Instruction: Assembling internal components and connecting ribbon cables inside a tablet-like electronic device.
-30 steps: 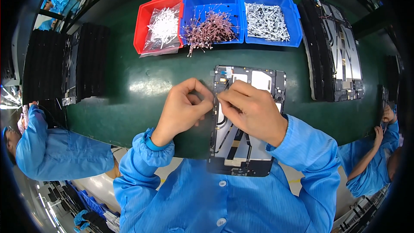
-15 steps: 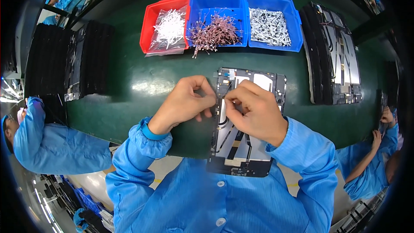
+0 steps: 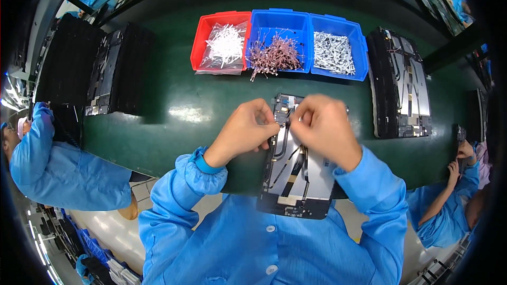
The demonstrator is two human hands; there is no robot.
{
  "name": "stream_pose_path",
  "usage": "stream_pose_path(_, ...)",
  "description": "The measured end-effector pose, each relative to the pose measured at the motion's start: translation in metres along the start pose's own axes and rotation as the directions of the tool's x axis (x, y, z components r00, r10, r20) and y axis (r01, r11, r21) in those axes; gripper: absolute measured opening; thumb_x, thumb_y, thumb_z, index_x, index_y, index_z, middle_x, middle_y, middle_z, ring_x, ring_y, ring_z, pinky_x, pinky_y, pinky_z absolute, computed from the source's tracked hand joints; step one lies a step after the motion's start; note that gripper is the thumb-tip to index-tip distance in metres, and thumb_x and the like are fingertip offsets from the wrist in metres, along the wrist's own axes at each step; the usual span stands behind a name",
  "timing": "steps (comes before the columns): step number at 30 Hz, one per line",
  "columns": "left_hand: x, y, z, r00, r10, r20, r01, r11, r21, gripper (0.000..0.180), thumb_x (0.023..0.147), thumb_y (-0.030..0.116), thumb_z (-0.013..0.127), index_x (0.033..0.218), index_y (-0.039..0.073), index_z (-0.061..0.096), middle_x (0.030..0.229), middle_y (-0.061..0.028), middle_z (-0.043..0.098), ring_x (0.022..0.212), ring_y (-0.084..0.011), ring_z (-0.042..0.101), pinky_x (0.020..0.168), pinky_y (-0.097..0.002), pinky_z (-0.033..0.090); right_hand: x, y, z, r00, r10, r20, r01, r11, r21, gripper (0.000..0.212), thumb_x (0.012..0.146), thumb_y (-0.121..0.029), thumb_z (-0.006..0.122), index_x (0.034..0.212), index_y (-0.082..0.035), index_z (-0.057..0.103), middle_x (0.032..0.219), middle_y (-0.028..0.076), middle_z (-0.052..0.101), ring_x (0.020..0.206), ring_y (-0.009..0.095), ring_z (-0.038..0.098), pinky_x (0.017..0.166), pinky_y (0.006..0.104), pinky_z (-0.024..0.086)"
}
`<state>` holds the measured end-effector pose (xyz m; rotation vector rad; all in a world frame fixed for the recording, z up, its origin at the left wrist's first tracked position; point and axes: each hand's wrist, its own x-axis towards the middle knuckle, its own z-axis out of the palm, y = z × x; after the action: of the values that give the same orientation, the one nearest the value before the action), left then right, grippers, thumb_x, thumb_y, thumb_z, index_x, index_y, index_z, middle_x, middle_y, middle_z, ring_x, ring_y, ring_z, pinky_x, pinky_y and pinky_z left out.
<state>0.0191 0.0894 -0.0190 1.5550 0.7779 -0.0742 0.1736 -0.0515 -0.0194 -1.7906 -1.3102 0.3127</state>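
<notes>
An opened tablet-like device [image 3: 317, 179] lies in front of me, its lower end toward my body, with black cables, a silvery panel and dark circuit parts showing. At its upper left edge, my left hand [image 3: 245, 131] has thumb and forefinger pinched together; anything between them is too small to make out. Over the upper part of the device is my right hand [image 3: 328, 129], slightly blurred, its thumb and forefinger also closed in a pinch. Whatever its fingertips hold is hidden. The hand covers the device's upper right part.
Beyond the device stand a red bin [image 3: 199, 42] of white pieces, a blue bin [image 3: 285, 18] of thin pinkish wired parts and another blue bin [image 3: 359, 45] of silvery-white pieces. Similar devices [image 3: 409, 84] are stacked at right, dark panels [image 3: 103, 68] at left. Co-workers sit on both sides.
My right hand has shifted slightly up and right over the device. My left hand stays pinched at the device's left edge. The whole view has shifted a little.
</notes>
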Motion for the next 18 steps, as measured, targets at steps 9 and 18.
stream_pose_path(9, -0.006, -0.012, -0.012, 0.996, 0.082, 0.037, -0.079, 0.994, -0.077, 0.019, 0.091, 0.012, 0.072, 0.097, 0.001, 0.058, 0.086, -0.0062, 0.063, 0.056, -0.0113, 0.064, 0.040, -0.0232, 0.044, 0.078, 0.051, -0.041, 0.991, 0.084, -0.101, -0.129, 0.778, -0.615, 0.012, 0.084, -0.011, 0.070, 0.090, -0.001, 0.074, 0.098, 0.018, 0.071, 0.093, 0.037, 0.069, 0.080, 0.0472, 0.056)
stream_pose_path(18, -0.009, -0.021, -0.013, 0.990, 0.139, -0.025, -0.141, 0.965, -0.221, 0.022, 0.097, 0.015, 0.070, 0.108, -0.001, 0.059, 0.091, -0.0060, 0.062, 0.057, -0.0102, 0.060, 0.041, -0.0223, 0.045, 0.093, 0.068, -0.041, 0.967, 0.253, -0.019, -0.219, 0.795, -0.566, 0.015, 0.082, -0.012, 0.068, 0.087, 0.002, 0.073, 0.098, 0.025, 0.071, 0.094, 0.043, 0.069, 0.084, 0.0499, 0.055)
